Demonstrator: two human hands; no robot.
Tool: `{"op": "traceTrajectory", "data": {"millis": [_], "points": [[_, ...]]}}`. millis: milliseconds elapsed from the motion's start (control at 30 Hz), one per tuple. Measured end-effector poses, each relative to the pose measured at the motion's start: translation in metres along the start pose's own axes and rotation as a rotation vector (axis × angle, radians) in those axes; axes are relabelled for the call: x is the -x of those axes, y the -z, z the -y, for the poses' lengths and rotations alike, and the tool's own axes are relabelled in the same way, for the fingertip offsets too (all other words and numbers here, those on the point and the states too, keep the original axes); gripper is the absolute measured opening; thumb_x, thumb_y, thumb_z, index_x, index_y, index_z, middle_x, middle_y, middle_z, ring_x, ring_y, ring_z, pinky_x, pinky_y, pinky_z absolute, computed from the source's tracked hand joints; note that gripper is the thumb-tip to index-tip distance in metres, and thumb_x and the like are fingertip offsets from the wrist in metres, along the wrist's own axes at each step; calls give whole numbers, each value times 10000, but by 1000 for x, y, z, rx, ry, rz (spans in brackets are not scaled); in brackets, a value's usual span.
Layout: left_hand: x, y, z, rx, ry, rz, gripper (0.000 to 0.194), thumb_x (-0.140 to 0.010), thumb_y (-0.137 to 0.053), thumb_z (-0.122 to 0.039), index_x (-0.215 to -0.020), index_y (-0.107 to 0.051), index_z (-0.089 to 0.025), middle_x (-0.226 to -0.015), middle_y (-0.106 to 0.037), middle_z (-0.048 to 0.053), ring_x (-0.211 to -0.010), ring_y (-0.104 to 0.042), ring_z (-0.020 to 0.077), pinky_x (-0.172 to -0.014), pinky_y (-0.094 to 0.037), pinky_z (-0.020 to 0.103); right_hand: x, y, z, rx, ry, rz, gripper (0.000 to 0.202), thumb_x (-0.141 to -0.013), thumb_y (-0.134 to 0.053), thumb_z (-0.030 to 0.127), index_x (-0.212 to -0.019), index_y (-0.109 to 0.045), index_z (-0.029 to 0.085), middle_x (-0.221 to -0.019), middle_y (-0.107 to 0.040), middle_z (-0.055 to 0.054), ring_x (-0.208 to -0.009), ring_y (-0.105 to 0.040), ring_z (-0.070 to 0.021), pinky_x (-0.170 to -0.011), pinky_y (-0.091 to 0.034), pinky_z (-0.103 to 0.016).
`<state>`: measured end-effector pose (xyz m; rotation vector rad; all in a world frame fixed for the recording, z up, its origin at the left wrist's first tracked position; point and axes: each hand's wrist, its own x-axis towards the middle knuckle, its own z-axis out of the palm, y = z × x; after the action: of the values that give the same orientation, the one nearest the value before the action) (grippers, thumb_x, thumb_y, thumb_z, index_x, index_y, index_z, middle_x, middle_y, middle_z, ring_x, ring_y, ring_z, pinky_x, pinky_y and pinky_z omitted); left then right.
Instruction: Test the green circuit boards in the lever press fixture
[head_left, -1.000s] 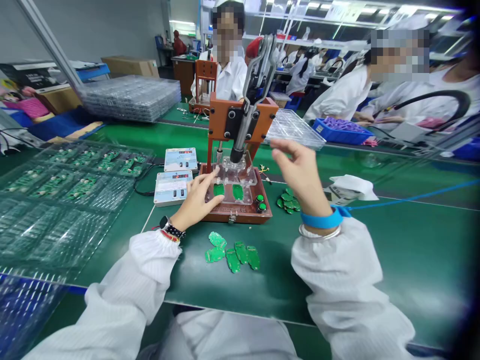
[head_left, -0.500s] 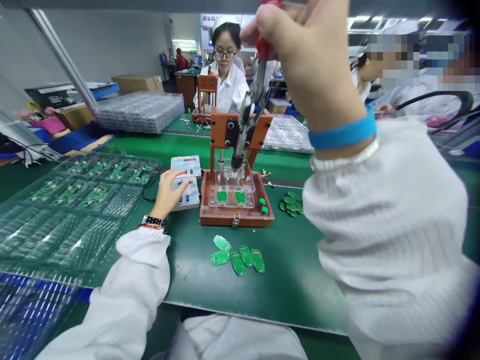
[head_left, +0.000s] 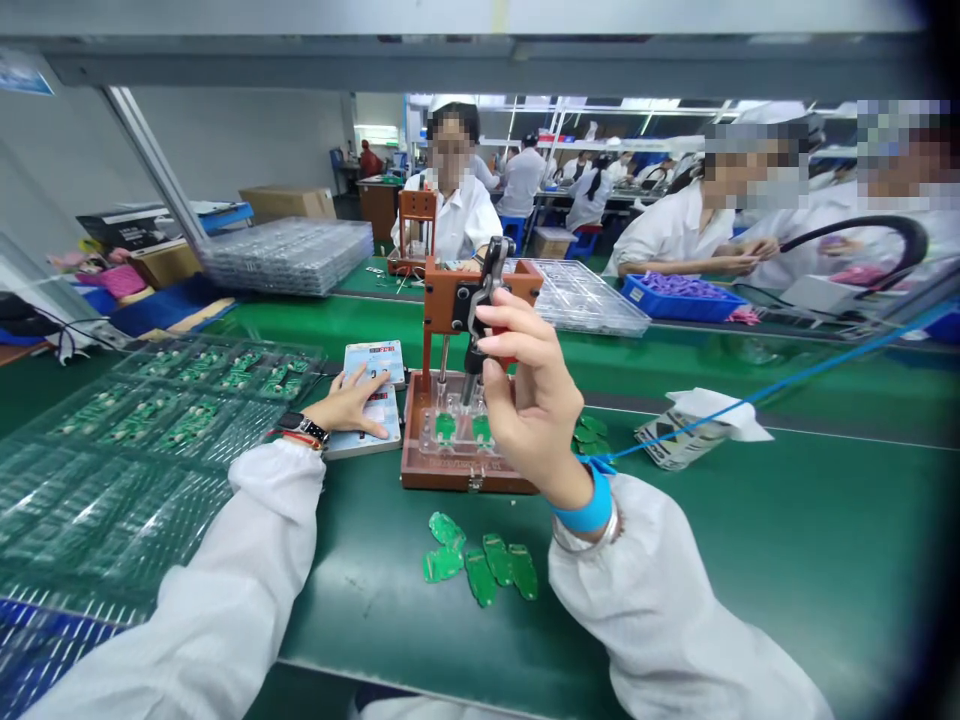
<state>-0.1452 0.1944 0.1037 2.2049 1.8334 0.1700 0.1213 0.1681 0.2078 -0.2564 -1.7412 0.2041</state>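
Right hand (head_left: 536,410) came down with red lever (head_left: 507,360), fingers curled, clamping unclear | Left hand (head_left: 349,403) spread apart on control boxes (head_left: 360,450) | Steady, even pressure probably suited boards (head_left: 445,428)

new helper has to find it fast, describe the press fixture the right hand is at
On the green bench, just beyond five loose green boards, stands the brown-based press fixture with an orange frame. The right hand is at its lever. A similar press stands farther off, by a co-worker.
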Motion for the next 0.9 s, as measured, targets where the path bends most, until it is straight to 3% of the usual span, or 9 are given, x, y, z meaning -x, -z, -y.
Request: {"op": "traceTrajectory", "data": {"millis": [133, 267, 500, 733, 900], "points": [[3, 2, -5, -80, -66, -76, 1037, -593, -730, -636, -1454, -302, -248, -1503, -293, 155, -1409, -76, 400, -1072, -22, 604, 1, -3, 4, 21, -19, -36, 197, -912, -394, 149, -1019, -503, 274, -1180, -558, -31, -1278, -435, -253, -1059, -380, -587], [8, 8, -2, -24, -91, -143, 1042, -577, -772, -591, -1451, -302, -274, -1503, -301, 139, -1392, -153, 404, -1071, -130, 583, 3, -7, 4, -57, -21, -75, 205, -890, -438, 133, -1023, -510, 272, -1185, -551, -33, -1286, -424, -255, -1073, -372, -573], [16, 10, 18, 222, -65, -48, 1041, -599, -795, -434, -1473, -253, -267, -1518, -273, 118, -1408, -133, 375, -1104, -158, 547, 3, -6, 4, -77, -42, -62, 188, -890, -462, 161, -1033, -517, 270, -1194, -549, -46, -1299, -405, -270, -1072, -366, -576], [13, 3, 27, 320, -121, -69, 1078, -575, -780, -534, -1466, -278, -192, -1485, -315, 170, -1367, -289, 342, -1115, -215, 476, 3, -6, 10, -140, -83, -57, 138, -891, -472, 149, -970, -520, 251, -1198, -549, -43, -1317, -383, -257, -1084, -357, -555], [13, 2, 31, 279, -79, -13, 1123, -566, -769, -596, -1474, -255, -180, -1502, -281, 162, -1379, -241, 350, -1125, -180, 461, 4, -5, 12, -190, -106, -62, 135, -880, -494, 153, -964, -535, 250, -1202, -546, -38, -1331, -359, -264, -1087, -344, -558]]}}
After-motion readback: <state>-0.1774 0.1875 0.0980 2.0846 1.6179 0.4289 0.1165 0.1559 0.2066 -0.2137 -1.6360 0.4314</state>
